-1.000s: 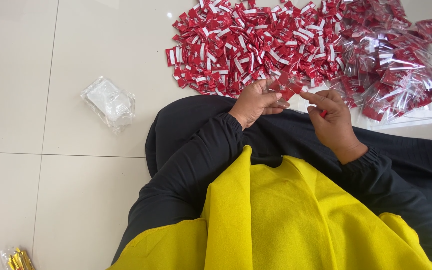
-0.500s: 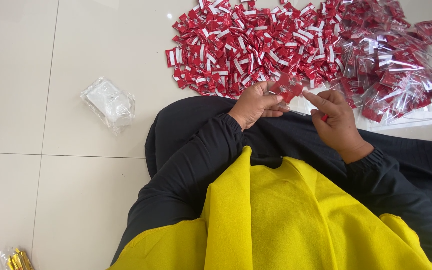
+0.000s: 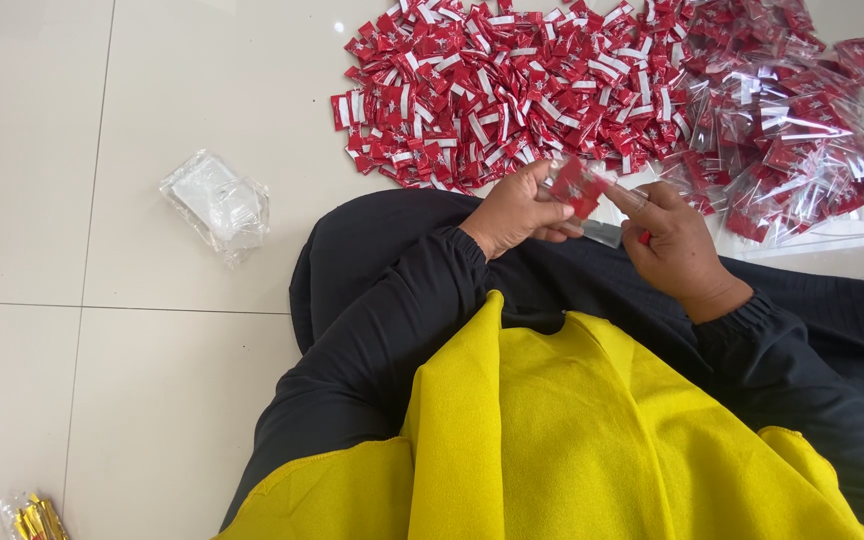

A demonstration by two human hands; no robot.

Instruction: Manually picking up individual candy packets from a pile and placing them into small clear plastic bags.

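1. Right at the bottom of the frame, a yellow cloth [image 3: 592, 440] drapes over black sleeves [image 3: 372, 340].
2. Just above centre, the left hand [image 3: 517, 212] pinches a small red sachet [image 3: 578, 186] at its edge, half inside a clear plastic sleeve [image 3: 604, 232].
3. The right hand [image 3: 677, 245] curls around that sleeve, forefinger pushing toward the sachet.
4. Judging by looks, the sachet is feather-light, crinkly and slippery; its sealed edges seem the best hold.
5. Upper centre lies a heap of loose red sachets [image 3: 492, 90]; upper right, bagged ones [image 3: 802, 140].
6. Left sits a bundle of empty clear bags [image 3: 217, 200] on the white tiled floor [image 3: 102, 100].
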